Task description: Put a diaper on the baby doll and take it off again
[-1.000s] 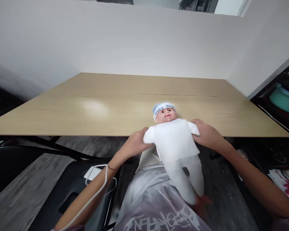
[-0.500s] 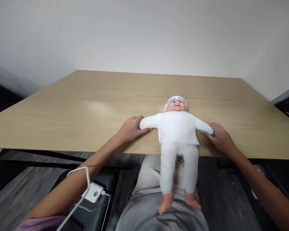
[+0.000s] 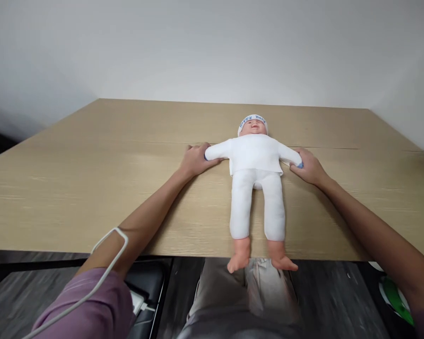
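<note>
A baby doll (image 3: 256, 157) in a white top, white trousers and a white cap with blue lettering lies face up on the wooden table (image 3: 92, 188). Its bare feet stick out just past the near edge. My left hand (image 3: 197, 160) is closed round the end of the doll's arm on the left side. On the right side my right hand (image 3: 309, 167) grips the end of the other arm, where a bit of blue cuff shows. Both doll arms are stretched out sideways.
A white cable (image 3: 115, 263) runs over my left forearm. Below the table's near edge, a white device (image 3: 137, 301) with a plug rests on a black seat (image 3: 151, 282). Something green and white (image 3: 395, 299) is low on the right. A pale wall (image 3: 212, 52) stands behind the table.
Both hands have moved forward with the doll, away from my body. Its legs, which hung over my lap, now lie on the table with only the feet past the edge.
</note>
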A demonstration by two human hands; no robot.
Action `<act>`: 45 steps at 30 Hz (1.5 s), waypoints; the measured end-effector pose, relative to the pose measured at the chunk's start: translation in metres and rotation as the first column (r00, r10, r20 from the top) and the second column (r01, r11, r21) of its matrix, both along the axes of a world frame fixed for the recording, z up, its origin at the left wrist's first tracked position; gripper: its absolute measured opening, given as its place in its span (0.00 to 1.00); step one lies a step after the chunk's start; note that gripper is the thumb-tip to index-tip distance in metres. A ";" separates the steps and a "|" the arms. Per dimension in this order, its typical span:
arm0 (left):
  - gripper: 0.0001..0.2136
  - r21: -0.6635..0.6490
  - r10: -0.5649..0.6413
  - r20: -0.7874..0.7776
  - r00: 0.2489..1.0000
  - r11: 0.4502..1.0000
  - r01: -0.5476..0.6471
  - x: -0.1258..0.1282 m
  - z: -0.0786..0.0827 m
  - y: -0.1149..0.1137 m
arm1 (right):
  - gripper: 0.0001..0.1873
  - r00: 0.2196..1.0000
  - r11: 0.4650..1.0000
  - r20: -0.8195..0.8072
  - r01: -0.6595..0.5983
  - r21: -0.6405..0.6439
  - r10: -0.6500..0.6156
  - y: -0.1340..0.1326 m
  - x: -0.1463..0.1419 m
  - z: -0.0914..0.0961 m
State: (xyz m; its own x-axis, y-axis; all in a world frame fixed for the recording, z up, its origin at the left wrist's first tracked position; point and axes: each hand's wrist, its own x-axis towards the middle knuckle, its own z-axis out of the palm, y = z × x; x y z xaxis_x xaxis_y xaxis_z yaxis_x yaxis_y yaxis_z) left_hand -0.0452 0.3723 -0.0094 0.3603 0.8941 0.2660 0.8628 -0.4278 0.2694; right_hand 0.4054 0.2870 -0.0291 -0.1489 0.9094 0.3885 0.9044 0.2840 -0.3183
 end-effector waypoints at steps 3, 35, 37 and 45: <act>0.32 0.085 0.046 0.043 0.998 0.995 -0.050 0.003 -0.005 0.027 | 0.21 1.000 0.999 0.020 0.023 0.037 -0.024 0.029 0.003 0.000; 0.25 0.160 0.060 0.324 0.944 0.980 -0.118 0.016 0.020 -0.006 | 0.32 0.978 0.955 -0.137 0.188 0.229 -0.160 -0.019 -0.044 0.020; 0.21 0.190 -0.020 0.405 0.914 0.980 -0.063 0.025 0.035 -0.059 | 0.30 0.986 0.961 -0.162 0.091 0.262 -0.050 -0.074 -0.071 0.037; 0.24 -0.120 -0.167 0.581 0.797 0.951 0.286 0.020 -0.051 -0.350 | 0.24 0.876 0.857 -0.087 -0.438 0.271 0.475 -0.326 -0.104 -0.071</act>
State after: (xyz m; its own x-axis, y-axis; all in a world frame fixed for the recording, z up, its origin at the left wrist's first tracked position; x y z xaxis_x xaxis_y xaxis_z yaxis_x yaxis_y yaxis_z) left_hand -0.0256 0.0225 -0.0605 0.4013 0.8595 0.3165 0.4214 -0.4800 0.7694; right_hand 0.3010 -0.0393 -0.1000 -0.4496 0.6313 0.6319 0.6031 0.7364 -0.3065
